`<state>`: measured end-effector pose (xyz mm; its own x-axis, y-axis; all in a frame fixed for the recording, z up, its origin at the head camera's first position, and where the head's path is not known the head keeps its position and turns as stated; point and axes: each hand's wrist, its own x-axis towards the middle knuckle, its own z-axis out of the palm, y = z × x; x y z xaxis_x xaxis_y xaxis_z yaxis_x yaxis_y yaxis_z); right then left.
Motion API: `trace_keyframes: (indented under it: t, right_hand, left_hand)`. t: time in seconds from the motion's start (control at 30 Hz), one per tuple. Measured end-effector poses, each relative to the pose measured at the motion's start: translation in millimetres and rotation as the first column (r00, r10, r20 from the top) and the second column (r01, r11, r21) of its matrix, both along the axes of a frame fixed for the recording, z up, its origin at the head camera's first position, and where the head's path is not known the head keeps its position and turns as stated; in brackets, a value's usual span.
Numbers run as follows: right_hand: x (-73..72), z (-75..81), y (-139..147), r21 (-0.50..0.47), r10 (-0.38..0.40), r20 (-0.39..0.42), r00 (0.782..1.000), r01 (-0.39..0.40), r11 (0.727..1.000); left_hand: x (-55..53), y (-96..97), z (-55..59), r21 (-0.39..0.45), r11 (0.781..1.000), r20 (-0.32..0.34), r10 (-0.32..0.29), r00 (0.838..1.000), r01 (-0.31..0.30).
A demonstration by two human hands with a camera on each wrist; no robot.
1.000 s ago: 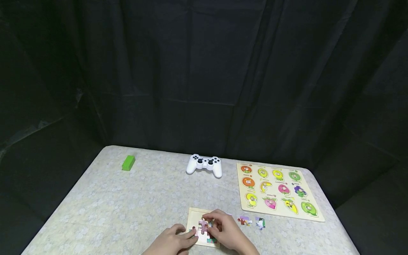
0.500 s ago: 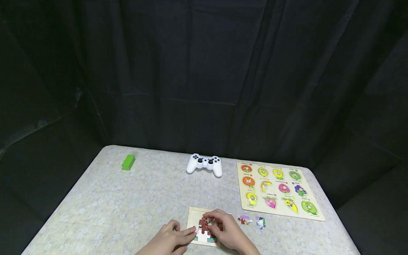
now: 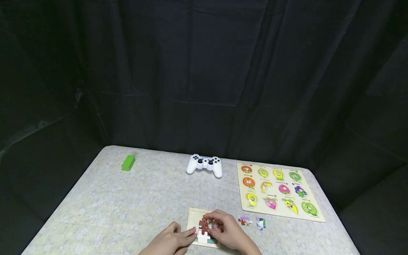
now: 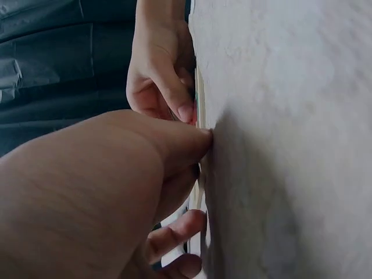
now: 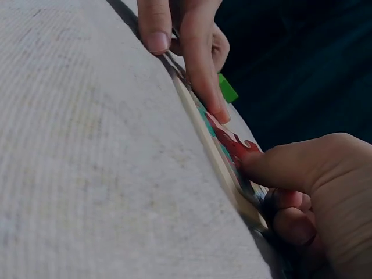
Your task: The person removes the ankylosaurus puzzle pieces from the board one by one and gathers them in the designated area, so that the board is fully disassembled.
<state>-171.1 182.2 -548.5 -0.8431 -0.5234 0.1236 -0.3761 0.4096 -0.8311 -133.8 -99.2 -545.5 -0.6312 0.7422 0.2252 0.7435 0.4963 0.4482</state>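
Low in the middle of the head view lies a shallow wooden puzzle tray [image 3: 193, 216] with several jigsaw pieces in it. My right hand [image 3: 227, 230] reaches over its right side and pinches a red-brown jigsaw piece [image 3: 203, 226] between thumb and fingers. In the right wrist view this jigsaw piece [image 5: 229, 139] sits tilted, with one side raised. My left hand [image 3: 170, 239] comes from the left, index finger extended, its fingertip at the white pieces [image 3: 203, 238] at the tray's near edge. In the left wrist view its thumb is down by the tray's edge.
Two loose jigsaw pieces, one purple and red [image 3: 244, 221], one green and white [image 3: 260, 223], lie right of the tray. Behind them is a fruit peg puzzle board [image 3: 277, 212]. A white game controller [image 3: 204, 165] and green block [image 3: 128, 163] lie farther back; a black curtain [image 3: 204, 78] hangs behind.
Over the last second my left hand drew back slightly to the left and nearer the body. The red-brown jigsaw piece lost its pale glare as it tilted; my right hand barely moved.
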Motion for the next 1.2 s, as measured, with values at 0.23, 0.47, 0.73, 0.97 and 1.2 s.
trace_keyframes:
  t: [0.23, 0.47, 0.73, 0.97, 1.2]
  right_hand:
    - [-2.0, -2.0, 0.7, -0.042, 0.005, 0.032, 0.999, -0.003, 0.999]
    - [-1.0, -1.4, -1.1, -0.034, -0.015, 0.035, 0.999, 0.016, 0.999]
    - [0.1, -4.0, -2.6, -0.047, -0.028, 0.008, 1.000, 0.028, 0.998]
    - [1.4, -3.6, -4.9, -0.012, -0.010, -0.071, 0.997, 0.009, 1.000]
    - [-0.9, -4.8, -1.4, -0.039, -0.001, -0.007, 1.000, 0.000, 0.999]
  left_hand:
    - [-1.8, 3.6, 0.3, 0.053, 0.997, 0.126, 0.045, 0.991, -0.052]
    - [-2.5, 8.5, 3.7, 0.071, 0.992, 0.194, 0.085, 0.977, -0.100]
    - [-0.8, 11.1, 4.3, 0.067, 0.993, 0.154, 0.087, 0.984, -0.098]
    - [0.5, 14.7, 5.6, 0.000, 0.997, 0.018, 0.081, 0.997, -0.081]
    - [3.0, 16.6, 11.3, -0.041, 0.994, 0.050, 0.101, 0.994, -0.099]
